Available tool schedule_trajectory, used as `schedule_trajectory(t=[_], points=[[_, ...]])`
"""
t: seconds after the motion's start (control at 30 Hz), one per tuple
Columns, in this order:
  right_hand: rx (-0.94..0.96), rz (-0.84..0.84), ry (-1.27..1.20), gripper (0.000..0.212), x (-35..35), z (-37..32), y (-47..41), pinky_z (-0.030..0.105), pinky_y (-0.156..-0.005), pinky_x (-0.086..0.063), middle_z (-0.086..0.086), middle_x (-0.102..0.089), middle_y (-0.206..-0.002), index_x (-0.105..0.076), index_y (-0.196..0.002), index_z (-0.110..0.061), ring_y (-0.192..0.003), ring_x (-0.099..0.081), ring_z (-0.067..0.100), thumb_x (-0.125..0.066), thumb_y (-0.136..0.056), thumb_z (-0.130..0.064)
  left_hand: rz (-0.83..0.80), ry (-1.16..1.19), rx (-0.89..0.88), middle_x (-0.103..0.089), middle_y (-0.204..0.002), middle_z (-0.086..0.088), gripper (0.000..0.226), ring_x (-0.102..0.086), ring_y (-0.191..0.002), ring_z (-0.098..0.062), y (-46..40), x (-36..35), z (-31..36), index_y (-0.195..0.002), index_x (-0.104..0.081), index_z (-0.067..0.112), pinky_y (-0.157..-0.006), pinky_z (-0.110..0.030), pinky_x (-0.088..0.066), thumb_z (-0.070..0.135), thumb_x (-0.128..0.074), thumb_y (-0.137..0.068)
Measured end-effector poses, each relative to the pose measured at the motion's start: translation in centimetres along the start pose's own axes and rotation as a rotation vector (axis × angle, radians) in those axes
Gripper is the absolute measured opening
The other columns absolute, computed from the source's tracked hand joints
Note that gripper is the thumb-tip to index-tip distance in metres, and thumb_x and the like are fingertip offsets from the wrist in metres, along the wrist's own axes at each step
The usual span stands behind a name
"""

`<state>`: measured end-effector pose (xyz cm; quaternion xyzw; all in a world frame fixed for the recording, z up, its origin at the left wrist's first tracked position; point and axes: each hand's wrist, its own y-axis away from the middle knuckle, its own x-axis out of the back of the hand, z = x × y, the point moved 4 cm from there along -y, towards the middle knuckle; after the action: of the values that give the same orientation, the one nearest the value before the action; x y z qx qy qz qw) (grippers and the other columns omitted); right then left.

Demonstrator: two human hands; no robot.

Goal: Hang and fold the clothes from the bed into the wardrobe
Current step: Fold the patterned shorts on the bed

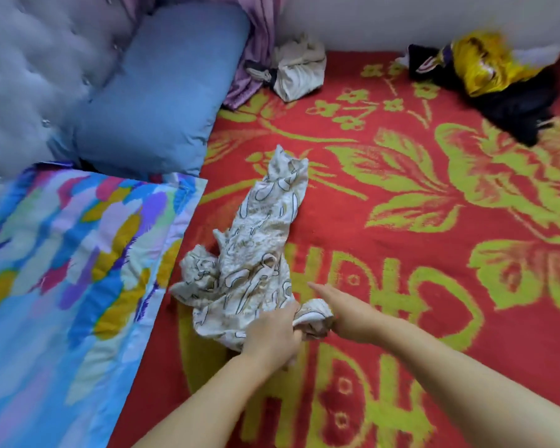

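A cream patterned garment [259,250] lies crumpled in a long strip on the red and yellow blanket [417,221]. My left hand [272,334] grips its near end, fingers curled into the cloth. My right hand [340,308] lies beside it with the index finger stretched out flat, and a fold of the garment is bunched under its palm. A white bundled cloth [299,69] sits at the far edge of the bed. A yellow and black heap of clothes [495,79] lies at the far right.
A blue pillow [162,88] leans on the grey tufted headboard [23,76]. A multicoloured quilt [68,273] covers the bed's left side. Purple fabric [256,50] hangs by the white wall at the back.
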<state>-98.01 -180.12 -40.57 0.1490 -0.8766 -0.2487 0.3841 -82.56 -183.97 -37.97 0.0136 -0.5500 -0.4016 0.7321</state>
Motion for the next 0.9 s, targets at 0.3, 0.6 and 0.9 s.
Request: schedule_trajectory(t=[0.3, 0.6, 0.9], points=[[0.160, 0.240, -0.408, 0.018, 16.6, -6.2, 22.2, 0.015, -0.062, -0.044, -0.010, -0.066, -0.083, -0.064, -0.103, -0.022, -0.069, -0.057, -0.002, -0.058, -0.092, -0.009, 0.127, 0.043, -0.380, -0.067, -0.107, -0.006, 0.034, -0.060, -0.100, -0.030, 7.4, 14.6, 21.1, -0.116, -0.056, 0.026, -0.081, -0.042, -0.048, 0.011, -0.051, -0.087], [0.028, 0.716, -0.028, 0.012, 30.2, -9.4, 41.1, 0.032, -0.050, -0.039, 0.010, -0.058, -0.073, -0.057, -0.077, 0.002, -0.060, -0.046, 0.020, -0.046, -0.080, 0.007, 0.528, 0.057, -0.362, -0.053, -0.075, 0.000, 0.021, -0.057, -0.078, -0.029, 14.6, 23.3, 30.5, -0.063, -0.051, 0.025, -0.056, -0.033, -0.035, 0.017, -0.057, -0.082], [-0.252, 0.732, 0.393, 0.019, 36.5, -11.5, 51.6, 0.039, -0.070, -0.057, 0.010, -0.064, -0.091, -0.059, -0.088, -0.010, -0.081, -0.062, 0.028, -0.041, -0.092, -0.005, 0.504, 0.157, -0.457, -0.039, -0.042, 0.005, 0.031, -0.039, -0.046, -0.016, 19.4, 33.6, 36.0, -0.049, -0.045, 0.012, -0.044, -0.025, -0.032, -0.003, -0.051, -0.076]])
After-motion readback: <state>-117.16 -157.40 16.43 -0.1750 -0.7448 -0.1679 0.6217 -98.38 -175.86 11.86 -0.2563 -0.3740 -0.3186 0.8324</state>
